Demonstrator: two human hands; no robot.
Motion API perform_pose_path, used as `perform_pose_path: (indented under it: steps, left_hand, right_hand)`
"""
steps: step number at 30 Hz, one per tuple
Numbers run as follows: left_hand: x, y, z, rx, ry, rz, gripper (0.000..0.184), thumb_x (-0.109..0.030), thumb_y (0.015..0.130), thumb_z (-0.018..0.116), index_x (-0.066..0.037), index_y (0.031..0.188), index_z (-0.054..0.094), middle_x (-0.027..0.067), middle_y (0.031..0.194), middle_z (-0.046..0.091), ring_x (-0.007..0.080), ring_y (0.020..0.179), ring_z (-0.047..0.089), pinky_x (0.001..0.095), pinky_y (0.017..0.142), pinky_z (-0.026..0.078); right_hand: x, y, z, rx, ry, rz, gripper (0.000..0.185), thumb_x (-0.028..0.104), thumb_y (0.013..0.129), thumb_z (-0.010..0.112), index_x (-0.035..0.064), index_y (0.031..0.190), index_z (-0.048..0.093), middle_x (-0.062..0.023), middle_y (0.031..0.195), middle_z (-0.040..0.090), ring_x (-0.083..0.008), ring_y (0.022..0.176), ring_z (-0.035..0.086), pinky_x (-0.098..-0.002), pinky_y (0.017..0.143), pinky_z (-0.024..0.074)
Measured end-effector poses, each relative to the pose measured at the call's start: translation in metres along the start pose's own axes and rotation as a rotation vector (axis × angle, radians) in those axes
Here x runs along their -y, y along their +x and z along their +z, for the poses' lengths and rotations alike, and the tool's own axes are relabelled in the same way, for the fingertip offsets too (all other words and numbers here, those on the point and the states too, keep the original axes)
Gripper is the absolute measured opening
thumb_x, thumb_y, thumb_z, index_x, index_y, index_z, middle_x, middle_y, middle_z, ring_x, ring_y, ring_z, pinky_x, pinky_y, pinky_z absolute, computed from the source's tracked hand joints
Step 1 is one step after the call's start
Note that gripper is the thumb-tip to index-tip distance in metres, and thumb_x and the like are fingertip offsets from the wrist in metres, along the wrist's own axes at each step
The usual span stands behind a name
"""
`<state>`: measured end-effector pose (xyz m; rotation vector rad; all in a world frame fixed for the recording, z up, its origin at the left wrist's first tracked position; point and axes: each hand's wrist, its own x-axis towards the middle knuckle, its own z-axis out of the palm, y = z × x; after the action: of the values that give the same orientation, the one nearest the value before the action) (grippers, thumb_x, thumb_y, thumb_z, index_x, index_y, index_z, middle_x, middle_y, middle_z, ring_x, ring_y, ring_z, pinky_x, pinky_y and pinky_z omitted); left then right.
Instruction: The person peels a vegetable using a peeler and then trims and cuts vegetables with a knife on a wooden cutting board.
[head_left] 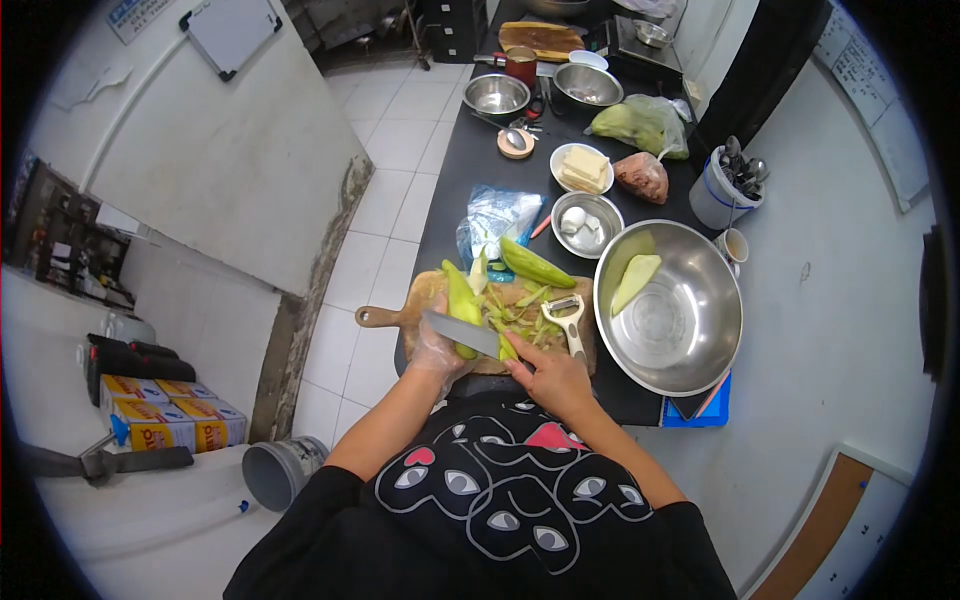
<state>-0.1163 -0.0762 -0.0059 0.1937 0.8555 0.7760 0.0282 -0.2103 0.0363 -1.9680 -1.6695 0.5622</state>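
My left hand [432,352], in a clear plastic glove, is closed around a long pale green vegetable piece [459,295] over the left part of a wooden cutting board [412,300]. My right hand [552,378] grips a kitchen knife [462,334], its broad blade pointing left across the piece. Green peelings [520,312] are scattered over the board. A white peeler [566,318] lies on them, right of the knife. Behind, a larger green vegetable wedge [535,264] rests at the board's far edge. One pale green slice [636,282] sits inside the large steel bowl [733,330] at right.
Behind the board are a blue-white plastic bag [497,215], a small steel bowl with white pieces [588,226], a dish of yellow blocks [582,168] and bagged green vegetables [640,125]. A utensil bucket [722,187] and a mug [733,246] stand along the right wall.
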Motion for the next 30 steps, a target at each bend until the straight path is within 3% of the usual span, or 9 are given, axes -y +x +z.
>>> perform_pose_path:
  steps: [4,7,10,13,15,19,25,30]
  left_hand:
    - [0.010,-0.012,0.011,-0.088,0.016,-0.107,0.043,-0.045,0.095,0.045,-0.008,0.113,0.056,0.0099,0.099,0.062,0.0233,0.082,0.062,0.0411,0.074,0.053]
    - [0.037,0.007,-0.023,0.136,0.331,-0.088,0.038,-0.041,0.095,0.043,-0.011,0.115,0.056,0.0108,0.101,0.061,0.0255,0.091,0.061,0.0478,0.081,0.051]
    - [0.020,0.016,-0.031,0.232,0.271,-0.186,0.041,-0.045,0.096,0.043,-0.009,0.112,0.056,0.0103,0.098,0.061,0.0244,0.086,0.061,0.0435,0.075,0.053]
    - [0.009,0.011,-0.012,-0.123,0.074,-0.139,0.041,-0.046,0.096,0.042,-0.008,0.102,0.055,0.0091,0.080,0.060,0.0231,0.069,0.060,0.0382,0.062,0.052]
    - [0.009,0.006,-0.008,-0.125,0.014,-0.150,0.041,-0.048,0.096,0.042,-0.009,0.103,0.054,0.0085,0.080,0.060,0.0227,0.070,0.060,0.0393,0.060,0.052]
    - [0.011,0.005,-0.009,-0.100,0.157,-0.184,0.041,-0.048,0.096,0.041,-0.010,0.105,0.053,0.0086,0.079,0.059,0.0227,0.066,0.059,0.0398,0.054,0.051]
    - [0.012,0.002,-0.013,0.114,0.223,-0.282,0.039,-0.047,0.095,0.043,-0.010,0.101,0.055,0.0074,0.075,0.057,0.0223,0.054,0.055,0.0341,0.046,0.047]
    - [0.010,-0.008,-0.006,0.027,0.323,-0.267,0.040,-0.046,0.094,0.043,-0.009,0.093,0.057,0.0072,0.071,0.056,0.0210,0.053,0.054,0.0327,0.045,0.045]
  right_hand:
    - [0.010,0.007,-0.004,0.009,-0.071,0.033,0.044,0.045,0.088,0.055,0.0324,0.129,0.053,-0.0161,0.074,0.065,-0.0342,0.066,0.063,-0.0440,0.060,0.0502]
    - [0.001,0.019,0.001,0.012,-0.063,0.077,0.042,0.045,0.088,0.055,0.0298,0.128,0.055,-0.0162,0.077,0.066,-0.0343,0.069,0.064,-0.0445,0.061,0.0502]
    - [-0.001,0.020,-0.002,0.035,0.043,0.097,0.042,0.045,0.088,0.055,0.0334,0.129,0.054,-0.0178,0.073,0.063,-0.0360,0.069,0.063,-0.0458,0.062,0.0491]
    - [0.005,0.005,-0.008,0.073,0.040,0.069,0.042,0.045,0.089,0.055,0.0338,0.129,0.053,-0.0194,0.073,0.063,-0.0366,0.071,0.063,-0.0457,0.063,0.0494]
    - [-0.001,-0.001,-0.003,-0.022,0.060,-0.017,0.043,0.045,0.089,0.055,0.0344,0.130,0.053,-0.0200,0.073,0.063,-0.0368,0.072,0.063,-0.0452,0.064,0.0498]
    - [0.005,0.002,-0.012,0.080,0.017,0.089,0.043,0.046,0.089,0.054,0.0339,0.130,0.053,-0.0181,0.075,0.064,-0.0364,0.072,0.064,-0.0450,0.064,0.0502]
    - [0.008,0.021,-0.010,0.097,-0.049,0.104,0.044,0.049,0.089,0.051,0.0318,0.129,0.054,-0.0155,0.076,0.066,-0.0345,0.071,0.065,-0.0450,0.063,0.0502]
    - [-0.001,0.037,0.006,0.061,0.002,0.100,0.044,0.052,0.088,0.052,0.0319,0.127,0.055,-0.0178,0.072,0.065,-0.0369,0.069,0.064,-0.0449,0.063,0.0502]
